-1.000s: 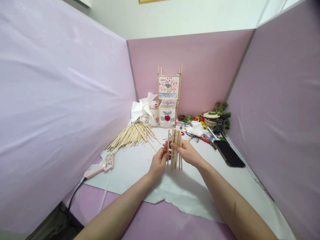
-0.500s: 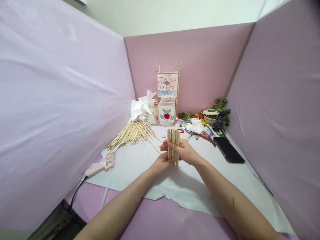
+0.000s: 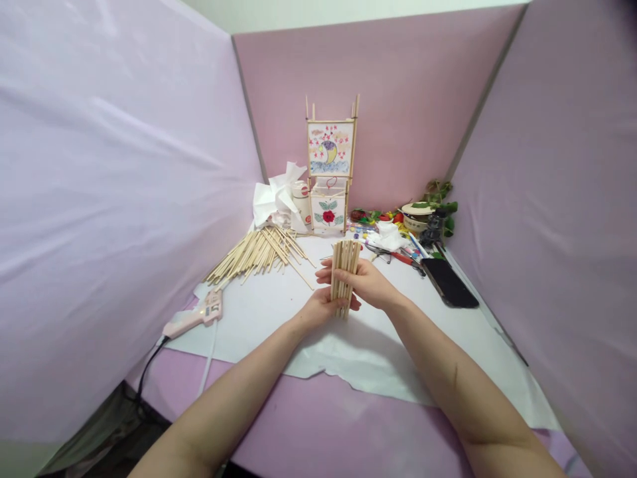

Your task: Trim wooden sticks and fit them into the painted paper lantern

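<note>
A bundle of thin wooden sticks (image 3: 345, 259) stands nearly upright between my hands, leaning a little to the right at its top. My left hand (image 3: 321, 307) is closed round its lower part, with the thumb across the front. Higher up, my right hand (image 3: 367, 282) grips the bundle from the right, its thumb over the front and its fingertips showing past the left side. Beyond the hands, a pile of loose wooden sticks (image 3: 259, 252) lies on the white paper (image 3: 259, 318). Whether the bundle's lower end touches the paper I cannot tell.
A stick-framed stand with drawn panels (image 3: 328, 159) rises at the back. At left lies a pink glue gun (image 3: 196, 317) with its cord. Tissues (image 3: 279, 196), pliers (image 3: 401, 257), a lidded bowl (image 3: 417, 216) and a black phone (image 3: 450, 283) lie around. Fabric walls (image 3: 557, 166) enclose the table.
My view has tipped downward, so the scene sits higher in the picture. The bundle's top now leans slightly right and its sticks look a little more fanned. Both hands keep their hold.
</note>
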A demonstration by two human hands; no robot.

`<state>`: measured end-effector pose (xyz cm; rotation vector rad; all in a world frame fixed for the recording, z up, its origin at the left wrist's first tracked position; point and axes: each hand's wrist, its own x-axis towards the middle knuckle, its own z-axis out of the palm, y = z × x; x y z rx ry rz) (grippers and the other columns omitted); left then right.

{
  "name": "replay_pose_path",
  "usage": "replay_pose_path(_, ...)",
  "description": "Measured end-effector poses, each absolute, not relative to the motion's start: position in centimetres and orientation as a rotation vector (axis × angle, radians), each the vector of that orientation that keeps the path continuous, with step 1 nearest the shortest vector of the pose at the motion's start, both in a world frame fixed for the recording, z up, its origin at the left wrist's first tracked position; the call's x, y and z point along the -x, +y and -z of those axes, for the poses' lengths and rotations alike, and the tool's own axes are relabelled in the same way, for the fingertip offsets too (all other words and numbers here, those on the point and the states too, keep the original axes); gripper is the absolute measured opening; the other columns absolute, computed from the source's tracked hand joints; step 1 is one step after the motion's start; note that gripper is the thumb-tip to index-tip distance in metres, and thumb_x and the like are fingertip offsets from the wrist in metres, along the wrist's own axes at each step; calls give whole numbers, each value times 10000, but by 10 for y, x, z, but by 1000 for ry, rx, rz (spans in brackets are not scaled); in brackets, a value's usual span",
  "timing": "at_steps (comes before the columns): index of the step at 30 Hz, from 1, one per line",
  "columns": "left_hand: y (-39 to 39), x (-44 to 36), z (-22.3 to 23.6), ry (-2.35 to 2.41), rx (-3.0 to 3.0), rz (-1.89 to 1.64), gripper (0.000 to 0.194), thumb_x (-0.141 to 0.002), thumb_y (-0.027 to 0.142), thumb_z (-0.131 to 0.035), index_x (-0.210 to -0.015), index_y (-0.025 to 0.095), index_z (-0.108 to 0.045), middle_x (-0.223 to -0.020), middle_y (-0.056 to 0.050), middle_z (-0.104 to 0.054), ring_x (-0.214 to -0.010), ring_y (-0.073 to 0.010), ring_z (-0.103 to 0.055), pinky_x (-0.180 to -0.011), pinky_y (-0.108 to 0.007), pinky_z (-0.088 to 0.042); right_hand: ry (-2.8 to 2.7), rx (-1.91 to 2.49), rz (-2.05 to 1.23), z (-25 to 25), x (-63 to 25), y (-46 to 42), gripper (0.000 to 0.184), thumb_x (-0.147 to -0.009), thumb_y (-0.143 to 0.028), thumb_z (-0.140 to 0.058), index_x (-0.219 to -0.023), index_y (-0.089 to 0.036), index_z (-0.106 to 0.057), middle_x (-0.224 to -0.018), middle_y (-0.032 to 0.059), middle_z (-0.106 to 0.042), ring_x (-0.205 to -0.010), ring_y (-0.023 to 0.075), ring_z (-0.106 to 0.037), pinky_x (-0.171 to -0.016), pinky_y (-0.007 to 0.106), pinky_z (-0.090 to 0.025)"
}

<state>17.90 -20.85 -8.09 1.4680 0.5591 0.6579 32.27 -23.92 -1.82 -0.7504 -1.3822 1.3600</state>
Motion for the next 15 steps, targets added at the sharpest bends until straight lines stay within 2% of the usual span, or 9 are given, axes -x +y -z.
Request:
replay_pose_path(4, -211, -177, 82, 541, -1470, -612, 315, -761, 390, -654, -880, 104, -709, -911, -124, -713, -910, -255, -646, -837, -364, -480, -1373, 748, -1370, 18, -320, -241, 293, -823, -421, -623, -962, -166, -666, -966, 101, -722, -933, 248, -681, -874, 454, -521)
replay_pose_path(15, -214, -178, 87, 508, -1453, -572, 219, -774, 297, -637, -859, 104, -697, -870, -113, -712, -856, -240, -662, -820, -376, -494, -1310, 698, -1422, 19, -322, -239, 308, -799, -426, -657, -946, -155, -660, -956, 102, -720, -919, 243, -684, -901, 459, -508)
